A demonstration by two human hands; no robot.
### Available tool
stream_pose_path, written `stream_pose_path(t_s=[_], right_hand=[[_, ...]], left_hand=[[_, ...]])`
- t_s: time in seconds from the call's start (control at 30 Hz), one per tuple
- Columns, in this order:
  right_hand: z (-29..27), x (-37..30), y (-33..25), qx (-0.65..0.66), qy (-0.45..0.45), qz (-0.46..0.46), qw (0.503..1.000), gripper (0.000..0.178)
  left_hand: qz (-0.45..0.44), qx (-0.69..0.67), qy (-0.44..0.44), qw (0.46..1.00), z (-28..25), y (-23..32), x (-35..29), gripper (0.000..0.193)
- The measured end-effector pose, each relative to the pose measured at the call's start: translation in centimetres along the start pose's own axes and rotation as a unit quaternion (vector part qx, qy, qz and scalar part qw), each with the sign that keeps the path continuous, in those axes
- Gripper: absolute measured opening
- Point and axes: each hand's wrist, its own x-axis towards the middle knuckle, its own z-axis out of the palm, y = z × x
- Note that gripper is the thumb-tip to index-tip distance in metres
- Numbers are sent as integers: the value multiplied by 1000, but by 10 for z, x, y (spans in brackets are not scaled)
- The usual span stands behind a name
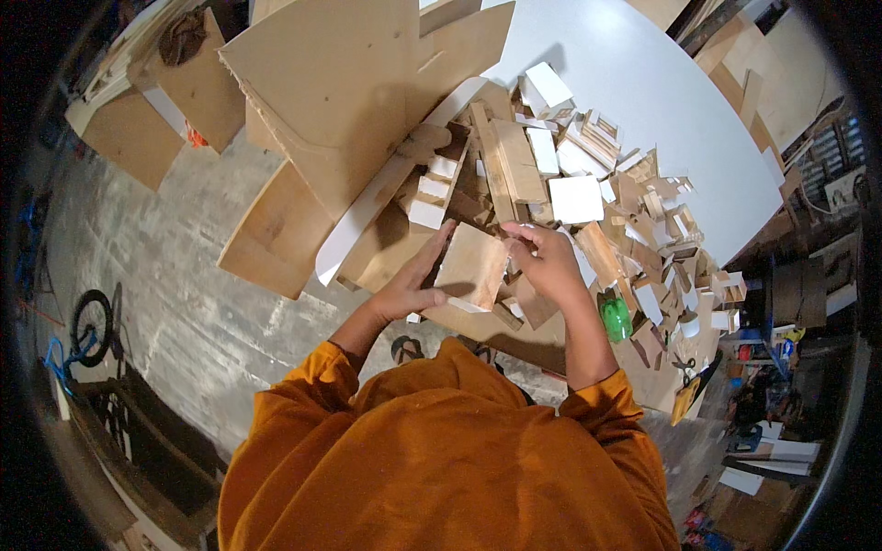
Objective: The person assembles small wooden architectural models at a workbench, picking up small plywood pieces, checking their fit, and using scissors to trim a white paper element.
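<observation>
A squarish pale wooden block is between my hands, above the near edge of the cluttered table. My left hand grips its left side, fingers stretched along the edge and thumb at the lower corner. At the upper right edge, my right hand closes on the block with bent fingers; part of that contact is hidden. Just beyond lie a white square block and a wooden strip. Left of these, small white blocks sit in a row in a narrow wooden trough.
Wood offcuts cover much of the white-topped table. A green plastic bottle piece and scissors lie at the right. Large brown boards rise at the left. A bicycle wheel stands on the concrete floor.
</observation>
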Motion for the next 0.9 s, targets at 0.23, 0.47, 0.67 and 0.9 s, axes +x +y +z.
stream_pose_path(t_s=[0.23, 0.47, 0.67, 0.9], right_hand=[[22, -7, 62, 153, 0, 62, 986, 29], [37, -7, 75, 211, -3, 45, 976, 32], [31, -3, 64, 253, -28, 88, 963, 29], [32, -4, 53, 288, -21, 122, 950, 27]], left_hand=[[-105, -51, 66, 991, 10, 15, 14, 75], [-192, -200, 90, 956, 16, 22, 21, 71], [-187, -178, 118, 959, 16, 23, 27, 55], [-183, -239, 131, 945, 16, 20, 39, 35]])
